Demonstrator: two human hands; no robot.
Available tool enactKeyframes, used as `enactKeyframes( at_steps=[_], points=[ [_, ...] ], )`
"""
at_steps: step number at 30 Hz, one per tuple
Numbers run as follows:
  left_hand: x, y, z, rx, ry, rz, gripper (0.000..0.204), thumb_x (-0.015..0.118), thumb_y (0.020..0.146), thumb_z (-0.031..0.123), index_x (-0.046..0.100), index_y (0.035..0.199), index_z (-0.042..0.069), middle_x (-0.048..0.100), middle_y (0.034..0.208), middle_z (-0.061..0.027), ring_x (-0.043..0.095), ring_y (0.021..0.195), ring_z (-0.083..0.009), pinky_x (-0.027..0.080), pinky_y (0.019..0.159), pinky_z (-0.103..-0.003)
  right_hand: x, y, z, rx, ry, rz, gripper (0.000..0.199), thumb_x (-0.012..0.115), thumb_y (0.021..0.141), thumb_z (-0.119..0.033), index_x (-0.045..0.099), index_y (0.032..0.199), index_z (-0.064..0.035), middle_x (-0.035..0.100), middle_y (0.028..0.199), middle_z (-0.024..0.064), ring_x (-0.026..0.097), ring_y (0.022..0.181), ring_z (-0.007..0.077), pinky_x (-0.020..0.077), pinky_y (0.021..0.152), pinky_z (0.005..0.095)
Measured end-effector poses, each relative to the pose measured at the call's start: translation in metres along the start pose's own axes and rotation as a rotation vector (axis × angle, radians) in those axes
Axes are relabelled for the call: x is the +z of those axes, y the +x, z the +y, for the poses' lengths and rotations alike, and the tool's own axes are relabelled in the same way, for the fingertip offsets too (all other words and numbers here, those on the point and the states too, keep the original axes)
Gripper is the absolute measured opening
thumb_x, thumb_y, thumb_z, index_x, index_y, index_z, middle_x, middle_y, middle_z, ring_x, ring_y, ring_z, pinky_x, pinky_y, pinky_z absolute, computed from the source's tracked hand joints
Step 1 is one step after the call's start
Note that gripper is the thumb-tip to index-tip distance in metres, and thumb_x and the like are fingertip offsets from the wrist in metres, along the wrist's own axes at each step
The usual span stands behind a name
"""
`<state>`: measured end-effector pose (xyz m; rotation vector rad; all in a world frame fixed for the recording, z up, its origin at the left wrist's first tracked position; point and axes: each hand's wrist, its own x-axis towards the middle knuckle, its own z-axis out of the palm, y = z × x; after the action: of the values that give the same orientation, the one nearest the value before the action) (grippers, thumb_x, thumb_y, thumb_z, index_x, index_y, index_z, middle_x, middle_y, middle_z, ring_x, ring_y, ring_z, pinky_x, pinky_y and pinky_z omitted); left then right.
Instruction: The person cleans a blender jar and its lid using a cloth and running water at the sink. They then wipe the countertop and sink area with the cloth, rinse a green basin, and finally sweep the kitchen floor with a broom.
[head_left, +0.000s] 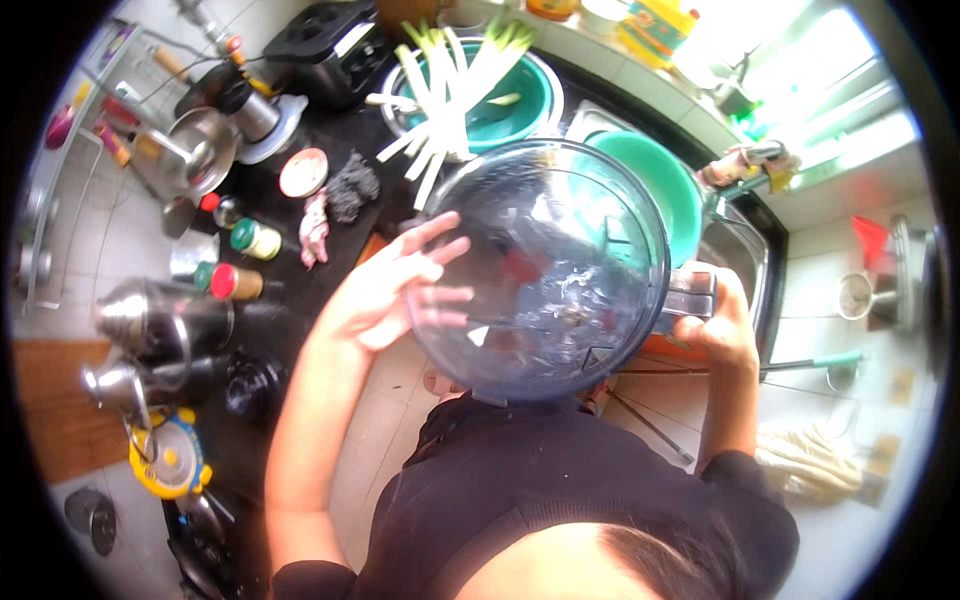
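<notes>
A large, round, clear plastic jug (530, 340) is held up in front of my body, with its wide round end toward me. My right hand (728, 325) grips its handle (690, 293) on the right side. My left hand (385, 290) is open at the jug's left edge, fingers spread; some fingertips show through or against the clear wall. I cannot tell whether they press on it. Shiny wet-looking patches show within the jug. Just beyond it are a green basin (672, 185) in the sink and long green onions (440, 105) lying across a teal basin (520, 120).
The dark counter (330, 95) holds a black appliance (325, 50), spice jars (255, 238), a small pink dish (303, 172), a grey scrubber (353, 187) and metal pots (150, 315). The sink (730, 250) is at right. A long stick (800, 365) crosses the right side low down.
</notes>
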<state>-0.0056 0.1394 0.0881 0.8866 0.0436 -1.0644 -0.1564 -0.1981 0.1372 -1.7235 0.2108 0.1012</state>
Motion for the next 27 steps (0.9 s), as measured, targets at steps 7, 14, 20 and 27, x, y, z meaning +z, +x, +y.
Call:
enactKeyframes(
  at_steps=[7, 14, 20, 27],
  points=[
    [0.051, 0.234, -0.093, 0.068, -0.068, 0.099, 0.036, 0.057, 0.09, 0.012, 0.046, 0.123, -0.001, 0.05, 0.123, -0.0131, 0.057, 0.107, -0.0307, 0.051, 0.086, -0.04, -0.059, -0.032, -0.015, 0.003, -0.643, 0.401, 0.026, 0.066, 0.083, -0.023, 0.056, 0.085, 0.0003, 0.048, 0.054, 0.0014, 0.045, 0.046, 0.0075, 0.037, 0.045, 0.0235],
    [0.082, 0.291, -0.138, -0.193, 0.19, 0.109, 0.037, 0.06, 0.089, 0.023, 0.052, 0.121, 0.006, 0.052, 0.126, -0.0087, 0.055, 0.109, -0.026, 0.04, 0.098, -0.046, -0.174, -0.012, 0.035, 0.302, -0.805, 0.444, 0.043, 0.06, 0.088, -0.041, 0.05, 0.072, -0.0015, 0.05, 0.052, 0.0051, 0.051, 0.042, 0.0135, 0.0411, 0.041, 0.0301],
    [0.035, 0.249, -0.113, -0.136, 0.262, 0.256, 0.034, 0.058, 0.09, 0.028, 0.057, 0.116, 0.006, 0.059, 0.12, -0.0079, 0.054, 0.112, -0.0218, 0.036, 0.1, -0.047, -0.23, 0.025, 0.075, 0.529, -0.947, 0.299, 0.053, 0.056, 0.088, -0.048, 0.051, 0.071, 0.0018, 0.053, 0.05, 0.0085, 0.055, 0.04, 0.0173, 0.0424, 0.04, 0.0323],
    [-0.063, 0.146, -0.115, -0.111, 0.129, 0.516, 0.049, 0.048, 0.094, 0.042, 0.048, 0.123, 0.003, 0.058, 0.123, -0.0084, 0.052, 0.116, -0.0214, 0.034, 0.102, -0.042, -0.245, 0.056, 0.087, 0.492, -1.058, 0.183, 0.062, 0.051, 0.088, -0.052, 0.053, 0.06, 0.0026, 0.054, 0.047, 0.0098, 0.058, 0.042, 0.0213, 0.0453, 0.042, 0.036]
  ],
)
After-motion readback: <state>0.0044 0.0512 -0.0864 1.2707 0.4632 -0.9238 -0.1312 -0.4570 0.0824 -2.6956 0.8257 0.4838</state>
